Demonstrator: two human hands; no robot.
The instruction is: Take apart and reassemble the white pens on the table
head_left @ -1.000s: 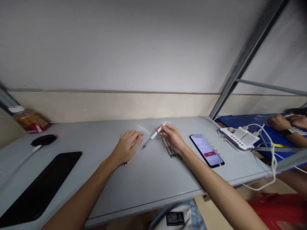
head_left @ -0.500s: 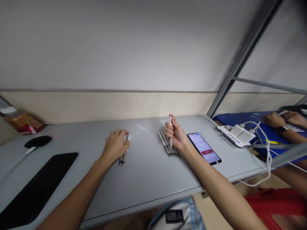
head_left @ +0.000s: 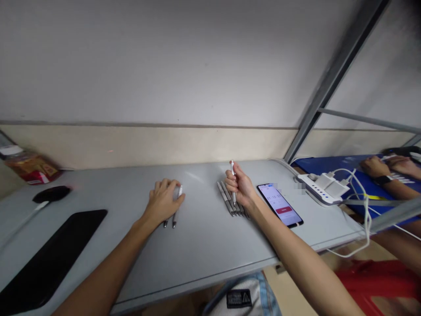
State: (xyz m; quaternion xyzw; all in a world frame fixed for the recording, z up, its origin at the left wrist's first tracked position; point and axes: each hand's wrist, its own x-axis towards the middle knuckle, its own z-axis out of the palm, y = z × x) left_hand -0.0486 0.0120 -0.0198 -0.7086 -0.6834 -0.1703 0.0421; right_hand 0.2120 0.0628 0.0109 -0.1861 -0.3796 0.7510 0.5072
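Observation:
My right hand (head_left: 242, 183) is closed around a white and grey click pen (head_left: 234, 196), held upright with its tip down and the thumb near its top. Below it, several similar pens (head_left: 225, 197) lie side by side on the grey table. Further left, my left hand (head_left: 162, 199) rests over two more pens. Its thumb and fingers are about the right one of these, a pen (head_left: 175, 219) whose white top shows between them. The other pen (head_left: 165, 222) is mostly hidden under the palm, with only its tip end showing.
A phone (head_left: 279, 204) with a lit timer lies right of the pens, beside a power strip (head_left: 319, 189) with white cables. At left are a dark mat (head_left: 55, 259), a black puck-like object (head_left: 51, 194) and a bottle (head_left: 31, 166). Another person's hands (head_left: 376, 166) rest over a blue surface.
My left hand has shifted slightly right, its thumb further out, and the right pen under it has slid away from the other. My right hand's pen has moved slightly left.

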